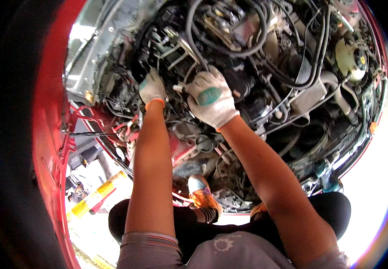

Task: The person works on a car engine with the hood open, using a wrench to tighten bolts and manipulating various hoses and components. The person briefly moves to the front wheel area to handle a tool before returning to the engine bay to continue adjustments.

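Both my hands wear off-white knit gloves with a green patch on the back and an orange cuff, and they reach into a car's engine bay. My left hand point(152, 89) is closed, its fingertips pointing down among dark parts beside a thin metal rod; what they grip is hidden. My right hand point(209, 96) is curled, knuckles up, over the engine point(241, 80). A corrugated black hose point(193, 42) runs down to its fingertips, and I cannot tell whether they hold it. Left of that hand sticks out a small pale fitting point(178, 88).
The hose loops over the engine top. A yellowed plastic reservoir point(351, 58) sits at the right, near a silver metal box point(309, 97). A red body panel point(50, 148) curves along the left. Below my arms shows an orange shoe point(203, 195); a yellow bar point(97, 197) lies lower left.
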`<state>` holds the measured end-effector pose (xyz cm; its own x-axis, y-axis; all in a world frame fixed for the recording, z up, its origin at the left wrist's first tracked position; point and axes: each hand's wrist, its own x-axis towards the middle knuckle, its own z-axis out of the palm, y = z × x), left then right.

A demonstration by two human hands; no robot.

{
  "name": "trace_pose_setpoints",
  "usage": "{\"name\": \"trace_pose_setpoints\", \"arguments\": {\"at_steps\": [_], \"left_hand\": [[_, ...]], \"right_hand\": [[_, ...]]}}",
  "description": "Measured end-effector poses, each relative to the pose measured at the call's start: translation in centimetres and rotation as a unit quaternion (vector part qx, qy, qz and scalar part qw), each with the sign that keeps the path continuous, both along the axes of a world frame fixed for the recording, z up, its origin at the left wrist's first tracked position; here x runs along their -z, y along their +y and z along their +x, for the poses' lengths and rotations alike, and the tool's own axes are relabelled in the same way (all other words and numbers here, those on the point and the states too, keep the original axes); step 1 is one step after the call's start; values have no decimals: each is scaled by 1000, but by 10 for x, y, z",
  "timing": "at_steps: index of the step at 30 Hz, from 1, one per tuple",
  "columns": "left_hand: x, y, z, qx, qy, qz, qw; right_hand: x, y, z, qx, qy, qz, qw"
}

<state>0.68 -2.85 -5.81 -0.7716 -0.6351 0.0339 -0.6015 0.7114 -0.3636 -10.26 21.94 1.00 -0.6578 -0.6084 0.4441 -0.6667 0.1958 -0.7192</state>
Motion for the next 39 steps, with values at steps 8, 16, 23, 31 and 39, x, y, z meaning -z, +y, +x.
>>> {"name": "trace_pose_setpoints", "arguments": {"at_steps": [8, 16, 23, 31, 39], "left_hand": [[-21, 10, -38, -174, 24, 107, 979], [-25, 19, -74, -348, 123, 218, 904], [-14, 11, -70, -326, 139, 197, 914], [-16, 1, -70, -272, 111, 188, 937], [-12, 2, -59, -248, 135, 206, 937]], "right_hand": [[-3, 3, -6, -35, -45, 52, 997], [0, 3, -4, -40, -50, 61, 996], [-2, 2, -4, -24, -37, 43, 998], [-3, 0, -4, -23, -40, 34, 998], [-3, 4, -6, -29, -46, 58, 997]]}}
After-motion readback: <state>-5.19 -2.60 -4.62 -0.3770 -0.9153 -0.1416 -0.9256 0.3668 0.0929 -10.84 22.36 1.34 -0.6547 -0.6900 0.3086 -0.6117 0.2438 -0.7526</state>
